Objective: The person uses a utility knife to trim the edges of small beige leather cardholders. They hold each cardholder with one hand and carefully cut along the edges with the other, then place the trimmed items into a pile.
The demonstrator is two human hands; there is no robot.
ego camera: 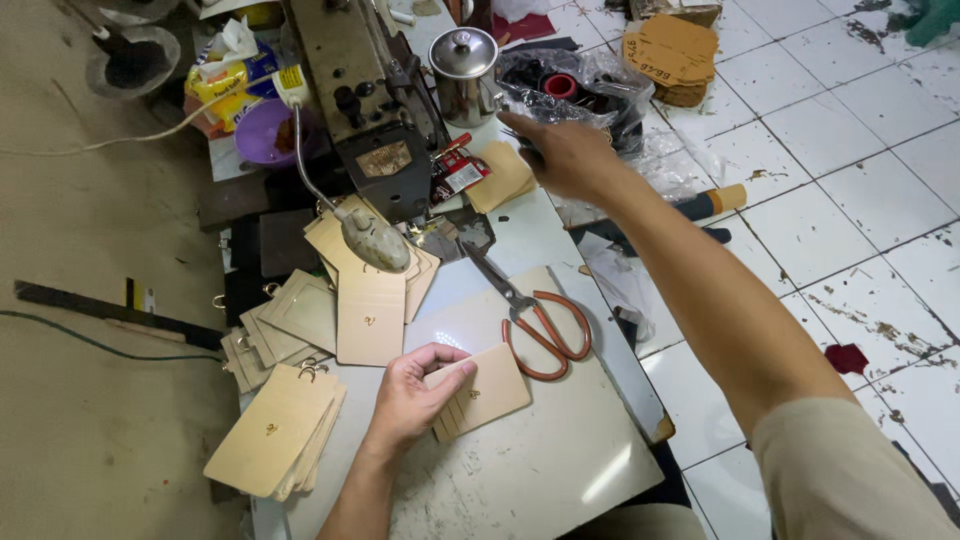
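Pressing down on a small stack of tan leather card holders (478, 392), the left hand (415, 395) grips it with thumb on top and fingers curled over the near edge, close to the middle of the desk (540, 470). The right hand (565, 155) reaches to the desk's far edge beside the metal pot (465, 72) and plastic bags (590, 85); whether it is clenched on anything I cannot tell. Orange-handled scissors (535, 315) lie just beside the held stack, blades pointing toward the sewing machine (375, 100). More tan pieces (280, 430) hang over the desk's left edge. A nudge from the left forearm could tip that overhanging pile to the floor.
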